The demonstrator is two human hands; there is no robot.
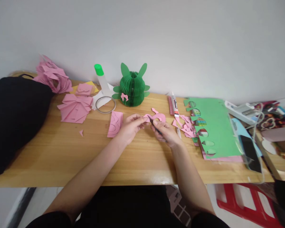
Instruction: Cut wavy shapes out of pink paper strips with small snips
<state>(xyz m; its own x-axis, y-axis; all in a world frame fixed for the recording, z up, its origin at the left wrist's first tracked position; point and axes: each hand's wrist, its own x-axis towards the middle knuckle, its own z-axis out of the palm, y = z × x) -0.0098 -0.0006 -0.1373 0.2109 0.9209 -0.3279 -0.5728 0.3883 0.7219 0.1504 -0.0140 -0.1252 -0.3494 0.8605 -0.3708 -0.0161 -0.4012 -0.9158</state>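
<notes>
My left hand (132,126) pinches a small pink paper piece (146,116) above the middle of the table. My right hand (165,133) is closed around small dark scissors (153,121), whose tips meet the pink paper. A curved pink paper cutting (160,117) is just beyond my right fingers. Left of my hands lies a pink paper card (115,124) with a curved outline drawn on it. Behind them stands a green honeycomb paper figure (132,90) with leaf-shaped ears and a pink bow on its side.
Pink paper pieces (76,107), a roll of tape (105,104) and a green-capped glue bottle (101,77) are at left. A glue tube (174,105), pink scraps (186,126), green cut-out sheet (220,126) and phone (250,152) are at right. A black bag (19,117) covers the left end.
</notes>
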